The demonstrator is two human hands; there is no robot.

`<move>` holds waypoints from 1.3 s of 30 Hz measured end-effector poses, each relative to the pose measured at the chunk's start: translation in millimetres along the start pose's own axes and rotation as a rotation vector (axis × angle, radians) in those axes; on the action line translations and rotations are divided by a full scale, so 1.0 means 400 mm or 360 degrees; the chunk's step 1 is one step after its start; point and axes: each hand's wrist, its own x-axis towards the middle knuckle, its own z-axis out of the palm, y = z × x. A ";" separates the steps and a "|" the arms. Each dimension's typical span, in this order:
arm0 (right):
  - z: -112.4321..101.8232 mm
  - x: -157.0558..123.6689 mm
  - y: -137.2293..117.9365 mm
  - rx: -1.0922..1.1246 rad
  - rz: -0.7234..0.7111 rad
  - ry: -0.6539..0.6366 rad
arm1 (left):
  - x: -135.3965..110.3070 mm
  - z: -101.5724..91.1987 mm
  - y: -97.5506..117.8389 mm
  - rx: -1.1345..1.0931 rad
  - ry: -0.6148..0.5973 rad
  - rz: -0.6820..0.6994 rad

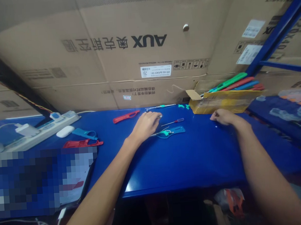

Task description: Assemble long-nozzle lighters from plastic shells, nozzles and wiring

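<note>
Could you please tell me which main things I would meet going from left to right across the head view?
White charger, white case, blue plastic part beside it, far red plastic part, left hand, screwdriver, right hand, clear plastic pieces.

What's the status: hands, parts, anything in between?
Left hand near blue casing, grip unclear. Right hand curled beside taped box. Screwdriver between hands.

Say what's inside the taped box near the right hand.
Green, red and blue handle-like pieces stick out of the taped box. Its front wall hides their lower ends and whatever lies at the bottom.
</note>
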 end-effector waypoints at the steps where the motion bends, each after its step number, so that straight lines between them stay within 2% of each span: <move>1: 0.000 -0.005 -0.015 0.0018 -0.0040 -0.0035 | 0.000 0.002 0.002 0.0000 -0.0005 0.0008; 4: 0.003 -0.028 -0.080 0.0150 -0.0279 -0.0149 | 0.002 0.004 0.011 0.0008 -0.0061 -0.0001; 7: 0.017 -0.065 -0.175 0.0421 -0.0726 -0.0146 | 0.003 0.001 0.024 -0.0050 -0.0113 -0.0030; 9: 0.034 -0.097 -0.245 0.0558 -0.0901 -0.0166 | 0.004 0.000 0.035 -0.0171 -0.0117 -0.0084; 12: 0.059 -0.146 -0.331 0.0732 -0.1045 -0.0251 | 0.006 0.010 0.054 -0.0566 -0.0022 -0.0340; 15: 0.070 -0.181 -0.376 0.0985 -0.1088 -0.0306 | 0.008 0.025 0.071 -0.1093 0.0072 -0.0643; 18: 0.070 -0.196 -0.390 0.1284 -0.1020 -0.0135 | 0.010 0.030 0.086 -0.1441 0.0049 -0.0703; 23: 0.076 -0.197 -0.401 0.1450 -0.0950 0.0092 | 0.013 0.017 0.118 -0.1756 -0.0033 -0.0545; 28: 0.087 -0.194 -0.409 0.1491 -0.1006 0.0157 | 0.013 0.007 0.142 -0.1872 -0.0134 -0.0440; 36: 0.099 -0.191 -0.406 0.1395 -0.1030 0.0132 | 0.011 0.011 0.139 -0.1830 -0.0146 -0.0427; 39: 0.103 -0.193 -0.409 0.1338 -0.1044 0.0197 | 0.009 0.010 0.139 -0.1785 -0.0153 -0.0441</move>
